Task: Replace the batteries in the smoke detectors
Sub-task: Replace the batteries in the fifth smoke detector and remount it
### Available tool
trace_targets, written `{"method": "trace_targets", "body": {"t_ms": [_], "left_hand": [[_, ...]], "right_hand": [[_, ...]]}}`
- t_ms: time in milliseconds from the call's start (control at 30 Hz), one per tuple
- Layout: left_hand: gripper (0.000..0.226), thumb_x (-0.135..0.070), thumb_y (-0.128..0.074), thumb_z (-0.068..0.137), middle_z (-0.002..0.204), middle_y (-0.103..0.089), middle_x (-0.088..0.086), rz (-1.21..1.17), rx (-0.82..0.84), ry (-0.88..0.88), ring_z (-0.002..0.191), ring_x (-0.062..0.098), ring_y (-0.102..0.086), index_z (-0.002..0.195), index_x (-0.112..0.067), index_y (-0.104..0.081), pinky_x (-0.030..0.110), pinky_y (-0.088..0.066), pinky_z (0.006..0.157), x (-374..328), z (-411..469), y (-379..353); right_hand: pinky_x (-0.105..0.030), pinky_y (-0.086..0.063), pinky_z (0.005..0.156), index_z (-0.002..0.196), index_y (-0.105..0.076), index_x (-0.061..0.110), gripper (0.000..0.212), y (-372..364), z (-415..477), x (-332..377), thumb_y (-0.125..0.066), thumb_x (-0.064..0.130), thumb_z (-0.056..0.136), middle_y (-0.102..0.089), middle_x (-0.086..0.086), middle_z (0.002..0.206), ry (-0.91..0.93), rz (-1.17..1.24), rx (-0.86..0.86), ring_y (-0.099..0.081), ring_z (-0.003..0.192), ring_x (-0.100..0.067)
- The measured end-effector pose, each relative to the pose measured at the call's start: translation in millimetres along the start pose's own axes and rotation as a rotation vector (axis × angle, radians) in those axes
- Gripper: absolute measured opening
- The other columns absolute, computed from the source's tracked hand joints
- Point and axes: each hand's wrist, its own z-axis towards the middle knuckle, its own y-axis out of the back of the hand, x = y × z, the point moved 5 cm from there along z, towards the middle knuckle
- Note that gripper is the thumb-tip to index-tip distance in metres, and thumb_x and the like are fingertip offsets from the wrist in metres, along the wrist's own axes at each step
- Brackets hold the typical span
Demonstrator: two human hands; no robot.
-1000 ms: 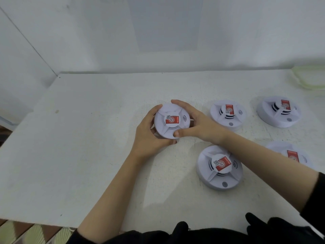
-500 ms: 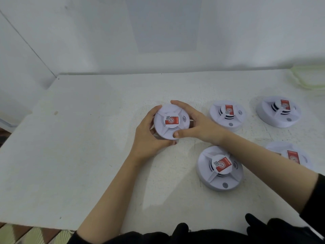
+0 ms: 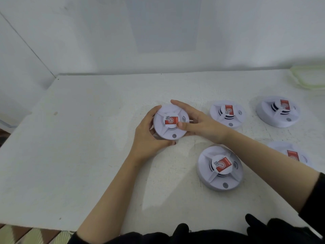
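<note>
A round white smoke detector (image 3: 169,128) with a red sticker on its centre cap is held just above the white table (image 3: 79,147). My left hand (image 3: 149,134) grips its left and lower rim, fingers curled underneath. My right hand (image 3: 198,123) grips its right side, thumb lying across the face next to the sticker, fingers reaching over the far rim. Its back and battery compartment are hidden.
Several more white detectors lie face up: one in front of my right forearm (image 3: 219,168), one behind my right hand (image 3: 227,113), one at far right (image 3: 277,110), one partly hidden by my arm (image 3: 292,153). A pale green container (image 3: 309,77) sits at the back right corner.
The held detector has turned in my hands, its indicator dot now facing me. My right thumb has slid from the lower rim up onto the face beside the sticker.
</note>
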Motion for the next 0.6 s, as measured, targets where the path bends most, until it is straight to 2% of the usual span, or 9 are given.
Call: {"method": "trace_targets", "body": {"t_ms": [200, 333, 467, 600], "left_hand": [[0.094, 0.000, -0.090, 0.055, 0.132, -0.058, 0.002, -0.023, -0.001, 0.012, 0.119, 0.009, -0.057, 0.136, -0.009, -0.045, 0.033, -0.050, 0.099, 1.8, -0.1, -0.4], [0.093, 0.000, -0.089, 0.056, 0.135, -0.055, 0.008, 0.000, 0.000, -0.007, 0.121, 0.011, -0.056, 0.137, -0.003, -0.044, 0.031, -0.047, 0.102, 2.1, 1.4, -1.3], [0.093, -0.002, -0.090, 0.056, 0.133, -0.056, 0.003, -0.010, 0.014, -0.012, 0.120, 0.006, -0.056, 0.137, -0.007, -0.044, 0.022, -0.048, 0.098, 0.6, 1.8, -1.3], [0.095, -0.006, -0.091, 0.055, 0.134, -0.056, 0.003, -0.026, 0.019, 0.007, 0.121, 0.012, -0.056, 0.137, -0.010, -0.044, 0.036, -0.049, 0.101, 1.9, 0.9, -1.2]], "right_hand": [[-0.040, -0.052, 0.092, 0.141, -0.035, 0.037, 0.061, -0.1, 0.3, -0.9, -0.060, 0.014, 0.090, -0.054, 0.001, 0.133, 0.006, 0.006, 0.003, -0.057, 0.118, -0.016], [-0.040, -0.052, 0.092, 0.138, -0.036, 0.040, 0.060, -0.3, 0.7, -1.7, -0.060, 0.014, 0.090, -0.055, 0.002, 0.132, 0.002, 0.017, 0.008, -0.057, 0.118, -0.016], [-0.040, -0.053, 0.092, 0.136, -0.038, 0.041, 0.059, -0.3, 0.3, -0.7, -0.061, 0.014, 0.089, -0.055, 0.004, 0.131, 0.004, 0.013, 0.003, -0.057, 0.117, -0.015], [-0.039, -0.053, 0.092, 0.139, -0.036, 0.038, 0.061, -0.3, -0.6, 0.1, -0.060, 0.013, 0.090, -0.055, 0.003, 0.131, 0.005, 0.007, -0.001, -0.057, 0.117, -0.015]]}}
